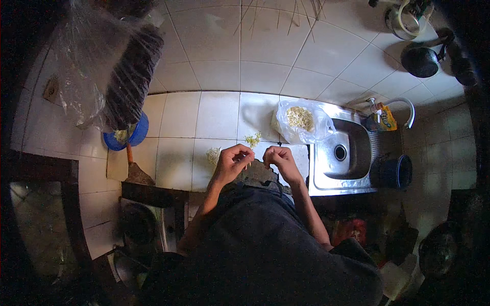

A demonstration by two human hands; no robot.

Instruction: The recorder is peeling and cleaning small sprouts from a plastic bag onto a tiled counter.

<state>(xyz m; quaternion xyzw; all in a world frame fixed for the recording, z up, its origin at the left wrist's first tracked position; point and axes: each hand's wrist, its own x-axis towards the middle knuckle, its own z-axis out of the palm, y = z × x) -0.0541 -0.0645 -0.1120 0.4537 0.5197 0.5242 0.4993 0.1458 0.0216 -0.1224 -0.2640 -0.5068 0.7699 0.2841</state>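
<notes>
My left hand point(234, 160) is over the tiled counter point(176, 122), with thumb and forefinger drawn together. A small pale bit shows by its fingertips, perhaps a sprout, too small to be sure. My right hand point(281, 158) hovers a short gap to the right with curled fingers, and what is inside them is hidden. Just beyond the hands lies a small heap of yellow-green scraps point(252, 140). Left of my left hand sits a pile of white bean sprouts point(213, 155), partly covered by that hand. An open clear plastic bag point(323, 124) of bean sprouts point(299, 118) stands beside the sink.
A steel sink point(350, 172) is on the right, with a pouch point(386, 119) and white faucet point(410, 109) behind it and a dark bucket point(396, 172) beyond. At left are a blue basin point(141, 130), a wooden-handled spatula point(138, 174) and a hanging plastic bag point(90, 65). Pans point(420, 61) hang upper right.
</notes>
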